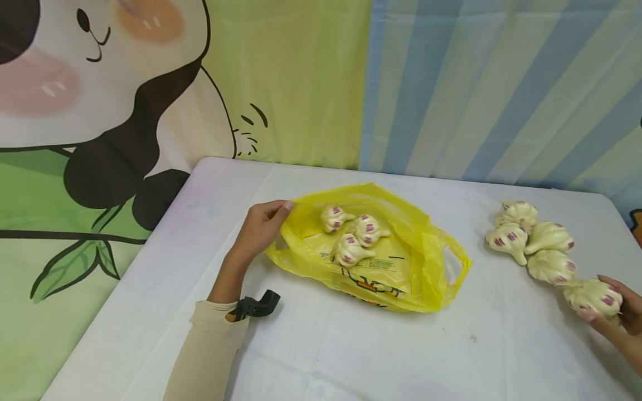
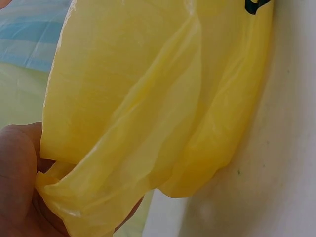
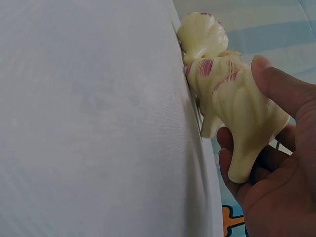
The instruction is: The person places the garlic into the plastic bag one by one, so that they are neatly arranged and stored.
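My left hand [image 1: 261, 227] pinches the left edge of a yellow plastic bag [image 1: 426, 267], which lies on its side with its mouth spread. Inside the bag rest three garlic bulbs, one [image 1: 335, 218] nearest the left hand. At the table's right, my right hand [image 1: 624, 317] grips a garlic bulb [image 3: 247, 111], thumb on one side and fingers curled beneath its stem. Beyond it sit several more garlic bulbs [image 1: 550, 266] in a cluster. In the left wrist view, the bag's folded film [image 2: 128, 133] covers part of the left hand's fingers.
A white cloth covers the table [image 1: 311, 356]. Behind it hangs a printed curtain [image 1: 291, 83] with a panda and stripes. The bag's loose handle loop [image 1: 463, 262] points right, toward the cluster. A black strap mount [image 1: 258, 305] sits on the left wrist.
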The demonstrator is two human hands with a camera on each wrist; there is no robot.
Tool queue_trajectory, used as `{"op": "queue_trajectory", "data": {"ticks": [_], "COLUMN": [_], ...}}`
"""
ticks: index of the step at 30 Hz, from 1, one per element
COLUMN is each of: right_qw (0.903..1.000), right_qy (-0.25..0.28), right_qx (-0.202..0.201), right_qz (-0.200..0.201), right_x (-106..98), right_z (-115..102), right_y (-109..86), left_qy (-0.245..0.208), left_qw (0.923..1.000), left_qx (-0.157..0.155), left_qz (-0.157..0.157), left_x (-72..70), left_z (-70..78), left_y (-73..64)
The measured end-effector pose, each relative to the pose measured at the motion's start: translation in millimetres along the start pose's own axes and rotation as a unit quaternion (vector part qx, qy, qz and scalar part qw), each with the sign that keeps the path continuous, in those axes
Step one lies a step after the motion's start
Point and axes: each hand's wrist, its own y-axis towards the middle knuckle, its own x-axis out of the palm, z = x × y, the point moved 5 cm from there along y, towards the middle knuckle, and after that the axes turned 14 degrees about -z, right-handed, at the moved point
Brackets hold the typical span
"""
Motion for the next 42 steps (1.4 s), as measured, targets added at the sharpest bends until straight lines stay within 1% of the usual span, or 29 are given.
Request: {"op": "queue_trajectory", "data": {"ticks": [2,3,5,8,9,11,15,20,22,23,26,27,29,30,38,42], "right_qw": [0.9997,0.9988,0.9967,0.9946,0.9947,0.9963,0.9975,0.9976,0.9971,0.9968,0.9956,0.9952,0.9956,0.9959,0.9958,0.9948], "right_qy": [0.019,0.041,0.067,0.083,0.082,0.062,0.042,0.020,0.023,0.027,0.044,0.048,0.046,0.042,0.027,0.019], "right_qx": [-0.014,-0.024,-0.042,-0.056,-0.055,-0.052,-0.043,-0.006,-0.014,-0.021,-0.053,-0.057,-0.050,-0.046,-0.037,-0.045], "right_qz": [-0.005,-0.010,-0.017,-0.027,-0.026,-0.026,-0.036,-0.065,-0.071,-0.072,-0.064,-0.064,-0.065,-0.066,-0.080,-0.090], "right_x": [0.7,1.2,2.9,4.8,5.2,5.7,8.0,17.0,20.0,21.2,22.7,23.2,25.0,26.4,34.7,37.9], "right_z": [-5.4,-8.6,-16.4,-27.3,-30.7,-38.5,-54.3,-68.0,-73.2,-75.9,-86.7,-89.8,-95.4,-98.0,-118.0,-128.8], "right_y": [2.5,3.9,6.7,10.2,10.9,12.3,14.9,19.2,21.0,21.6,24.1,25.2,26.9,27.5,31.5,34.8], "left_qy": [-0.002,-0.003,-0.004,-0.005,-0.003,-0.002,0.003,0.005,0.004,0.002,0.000,-0.002,-0.004,-0.004,0.001,0.004], "left_qw": [1.0000,1.0000,1.0000,1.0000,1.0000,1.0000,1.0000,0.9999,0.9999,1.0000,1.0000,1.0000,1.0000,1.0000,1.0000,0.9999], "left_qx": [0.000,-0.001,-0.002,-0.001,-0.001,0.001,0.003,0.009,0.011,0.007,0.006,0.005,0.003,0.005,0.009,0.009], "left_qz": [-0.001,-0.001,0.000,-0.001,-0.001,-0.003,-0.004,-0.001,0.001,0.000,0.000,0.000,-0.001,-0.001,-0.002,-0.001], "left_x": [0.1,0.1,0.0,0.1,0.2,0.4,0.9,0.7,0.6,0.7,0.5,0.4,0.3,0.0,-0.3,-0.3], "left_z": [0.5,0.5,1.1,1.5,1.3,1.5,0.9,1.6,2.1,7.6,8.5,8.5,8.2,2.6,3.4,3.9], "left_y": [0.1,0.3,0.3,0.6,0.9,1.0,1.9,1.4,0.9,-1.0,-1.0,-1.0,-0.7,1.2,0.3,0.0]}}
